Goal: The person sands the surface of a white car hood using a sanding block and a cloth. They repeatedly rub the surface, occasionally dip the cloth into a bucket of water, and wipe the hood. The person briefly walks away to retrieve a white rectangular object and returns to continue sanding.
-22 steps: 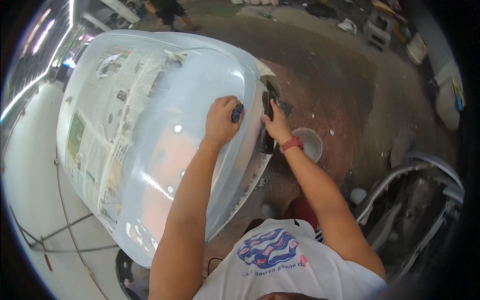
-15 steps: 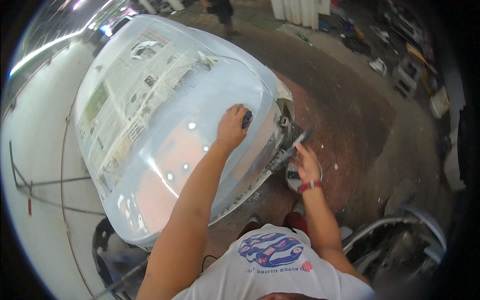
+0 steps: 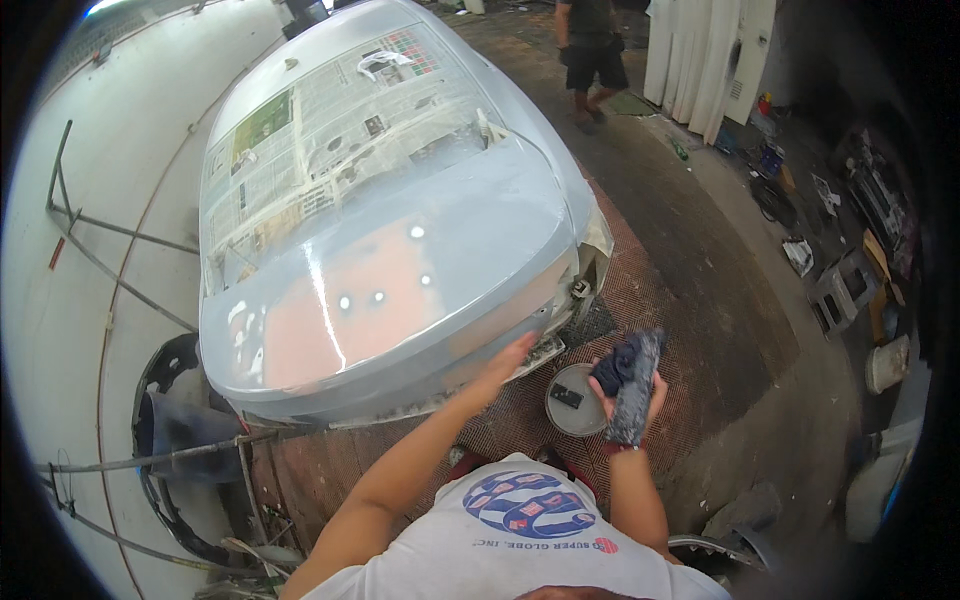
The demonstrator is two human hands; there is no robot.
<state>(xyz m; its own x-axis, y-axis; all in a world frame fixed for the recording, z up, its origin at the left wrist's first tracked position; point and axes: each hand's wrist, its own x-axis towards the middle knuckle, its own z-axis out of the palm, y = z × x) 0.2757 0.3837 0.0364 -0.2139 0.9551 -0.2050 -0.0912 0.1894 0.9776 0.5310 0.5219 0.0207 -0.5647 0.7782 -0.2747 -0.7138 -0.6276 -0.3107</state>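
The trunk lid (image 3: 500,220) of a car in grey primer lies in front of me, with a peach-coloured filler patch (image 3: 385,270) and small white spots. My left hand (image 3: 510,360) is beside the car's rear edge, its fingers stretched out and nothing in them; I cannot tell whether it touches the panel. My right hand (image 3: 656,398) grips a long, speckled dark bar (image 3: 632,410), which looks like a sanding block. Against that bar sits a crumpled black pad or cloth (image 3: 612,370), also in the right hand. Below it stands a round grey bucket (image 3: 580,422) with a black rectangular piece inside.
Newspaper (image 3: 320,150) masks the rear window. A black bumper (image 3: 150,400) and metal bars (image 3: 120,465) stand at the left by a white wall. Another person (image 3: 592,60) stands at the back. Hollow blocks (image 3: 845,290) and clutter line the right side.
My left hand has left the trunk lid and come back toward me, without the black pad. That pad is now with the bar in my right hand. The view has shifted.
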